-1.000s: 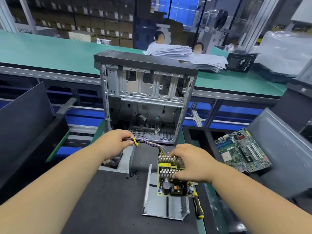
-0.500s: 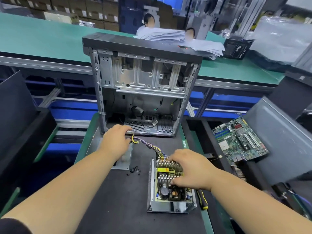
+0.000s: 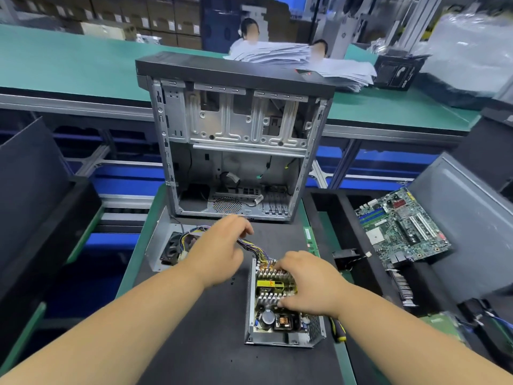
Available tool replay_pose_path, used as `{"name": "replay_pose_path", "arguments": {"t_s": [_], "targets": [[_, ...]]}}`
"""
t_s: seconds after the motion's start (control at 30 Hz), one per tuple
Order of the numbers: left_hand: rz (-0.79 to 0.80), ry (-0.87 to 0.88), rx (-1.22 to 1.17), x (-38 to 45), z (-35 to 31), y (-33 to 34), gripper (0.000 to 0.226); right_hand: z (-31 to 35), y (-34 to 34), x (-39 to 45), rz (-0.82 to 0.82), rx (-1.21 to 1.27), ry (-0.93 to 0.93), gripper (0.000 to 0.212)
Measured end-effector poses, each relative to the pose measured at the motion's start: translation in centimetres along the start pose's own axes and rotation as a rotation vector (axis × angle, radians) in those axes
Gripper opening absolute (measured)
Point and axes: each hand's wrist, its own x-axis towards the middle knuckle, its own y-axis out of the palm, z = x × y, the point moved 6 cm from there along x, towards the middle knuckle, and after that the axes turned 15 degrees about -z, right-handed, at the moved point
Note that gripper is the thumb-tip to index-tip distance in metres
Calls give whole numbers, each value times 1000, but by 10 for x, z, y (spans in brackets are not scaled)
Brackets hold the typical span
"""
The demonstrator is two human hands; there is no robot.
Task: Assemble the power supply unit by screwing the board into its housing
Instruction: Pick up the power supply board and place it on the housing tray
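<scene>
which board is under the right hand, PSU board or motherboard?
The PSU board, sitting in its metal housing; the right hand rests on it. The motherboard lies untouched.

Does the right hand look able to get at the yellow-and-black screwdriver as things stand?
Probably yes: the yellow-and-black screwdriver lies uncovered beside the grey metal housing, just under the right hand's wrist.
</scene>
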Motion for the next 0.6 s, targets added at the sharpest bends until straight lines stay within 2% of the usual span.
{"name": "replay_pose_path", "arguments": {"t_s": [0.1, 0.27, 0.33, 0.4, 0.6], "targets": [[172, 23, 69, -12, -7, 14, 37, -1, 9, -1, 11, -3, 13, 67], [298, 126, 51, -31, -11, 36, 37, -1, 17, -3, -16, -6, 33, 61], [352, 206, 118, -36, -12, 46, 51, 0, 18, -4, -26, -9, 36, 61], [365, 242, 218, -38, -13, 54, 64, 1, 19, -4, -30, -25, 42, 60], [336, 303, 404, -33, -18, 66, 72, 3, 15, -4, -39, -15, 48, 57]]}}
